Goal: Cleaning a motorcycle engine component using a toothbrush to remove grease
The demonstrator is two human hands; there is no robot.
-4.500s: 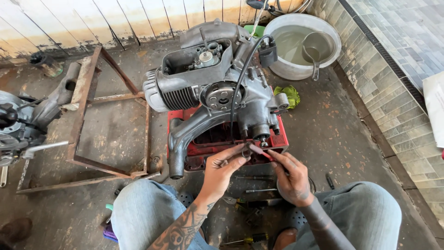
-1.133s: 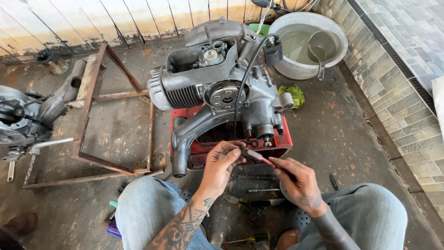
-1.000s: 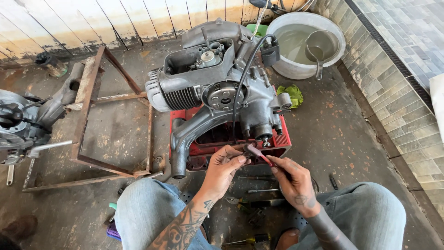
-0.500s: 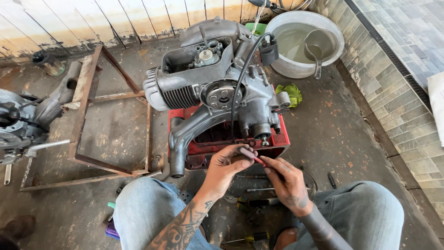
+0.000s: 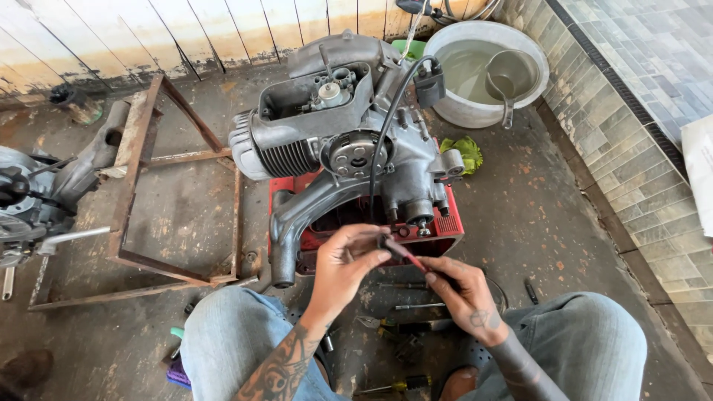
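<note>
Hands meeting low in the middle: left hand (image 5: 347, 256) and right hand (image 5: 462, 291) both pinched on one slim red-handled tool (image 5: 405, 252), its long axis slanting from near right up to far left, dark tip by the left fingertips. Just beyond, touching nothing, grey engine (image 5: 349, 141) resting on a red crate (image 5: 445, 230); left hand nearer its lower casing. Further right, pale basin (image 5: 483, 70). Near the knees, loose screwdrivers (image 5: 416, 306) on the floor.
</note>
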